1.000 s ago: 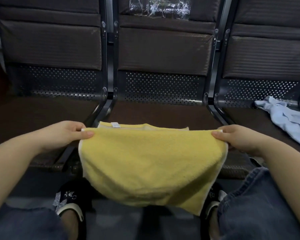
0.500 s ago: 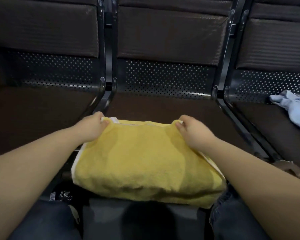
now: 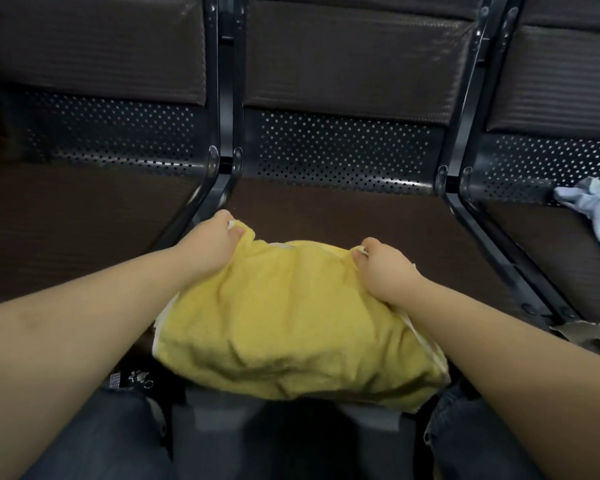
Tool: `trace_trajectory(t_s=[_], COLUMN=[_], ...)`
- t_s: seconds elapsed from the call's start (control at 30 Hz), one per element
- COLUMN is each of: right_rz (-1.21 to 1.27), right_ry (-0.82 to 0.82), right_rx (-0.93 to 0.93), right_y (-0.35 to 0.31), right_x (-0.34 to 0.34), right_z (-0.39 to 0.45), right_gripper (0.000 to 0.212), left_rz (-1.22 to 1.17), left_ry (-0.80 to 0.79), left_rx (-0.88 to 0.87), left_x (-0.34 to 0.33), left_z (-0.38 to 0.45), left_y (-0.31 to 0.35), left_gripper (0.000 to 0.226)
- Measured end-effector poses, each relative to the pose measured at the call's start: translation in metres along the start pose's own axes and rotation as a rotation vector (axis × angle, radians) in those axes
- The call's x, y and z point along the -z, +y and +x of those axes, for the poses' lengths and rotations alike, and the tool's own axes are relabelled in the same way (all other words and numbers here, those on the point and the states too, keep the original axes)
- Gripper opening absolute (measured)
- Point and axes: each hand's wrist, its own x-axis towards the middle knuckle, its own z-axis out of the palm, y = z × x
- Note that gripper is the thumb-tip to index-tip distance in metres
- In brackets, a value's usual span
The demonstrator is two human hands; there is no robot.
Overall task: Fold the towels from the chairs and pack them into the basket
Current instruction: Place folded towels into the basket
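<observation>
yellow towel [image 3: 291, 327] lies on the middle chair seat [image 3: 326, 216], near edge hanging a little over the seat front. head view only: left hand [image 3: 212, 245] is pinched closed on the far left corner, right hand [image 3: 383, 268] pinched closed on the far right corner. corners sit closer together than the towel's width, so the cloth bulges and wrinkles between them. judgement: far-edge grip keeps layers aligned while laying it flat for the next fold. blue cloth [image 3: 593, 209] waits crumpled on the right-hand seat. basket not in view.
</observation>
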Motion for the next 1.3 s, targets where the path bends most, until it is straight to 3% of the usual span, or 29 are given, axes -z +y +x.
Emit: trace_trajectory(t_s=[0.13,0.23,0.33,0.4,0.47,0.57,0.63,0.73,0.9,0.93,1.03,1.1,1.23,1.3], right_rz=[0.073,0.266,0.314,0.354,0.367,0.312,0.25,0.224,0.299,0.344,0.432,0.364,0.063,0.061], right_ry=[-0.247,-0.582,-0.854,-0.915,-0.963,-0.979,-0.937,-0.882,-0.742,-0.694,-0.465,-0.284,0.01,0.067], right_rx=[-0.111,-0.082,-0.062,-0.078,-0.115,-0.26,-0.305,-0.332,-0.381,-0.38,-0.335,-0.274,-0.178,-0.177], right_y=[-0.004,0.004,0.023,0.039,0.055,0.069,0.071,0.072,0.078,0.08,0.085,0.082,0.065,0.061], right_x=[0.024,0.04,0.053,0.063,0.068,0.065,0.063,0.066,0.07,0.071,0.073,0.077,0.083,0.082], right_z=[-0.038,-0.07,-0.087,-0.091,-0.093,-0.095,-0.097,-0.097,-0.094,-0.091,-0.081,-0.075,-0.067,-0.06], right_gripper=[0.037,0.021,0.023,0.027,0.034,0.029,0.019,0.023,0.027,0.028,0.029,0.03,0.029,0.034], left_rz=[-0.002,-0.119,-0.285,-0.324,-0.272,-0.152,-0.136,-0.156,-0.265,-0.275,-0.272,-0.246,0.006,-0.043], left_ry=[-0.141,-0.395,-0.682,-0.851,-0.953,-0.961,-0.915,-0.882,-0.825,-0.787,-0.648,-0.511,-0.209,-0.11], left_rx=[0.038,0.052,0.137,0.195,0.234,0.294,0.318,0.307,0.232,0.207,0.18,0.165,0.037,0.069], left_x=[0.017,0.023,0.029,0.039,0.051,0.058,0.058,0.06,0.064,0.064,0.061,0.059,0.06,0.058], left_z=[-0.03,-0.062,-0.086,-0.095,-0.1,-0.105,-0.106,-0.104,-0.098,-0.095,-0.086,-0.08,-0.061,-0.05], left_y=[-0.004,-0.016,-0.037,-0.056,-0.072,-0.088,-0.091,-0.089,-0.09,-0.091,-0.087,-0.08,-0.065,-0.058], left_gripper=[0.039,0.027,0.019,0.013,0.023,0.032,0.03,0.037,0.083,0.08,0.042,0.027,0.031,0.03])
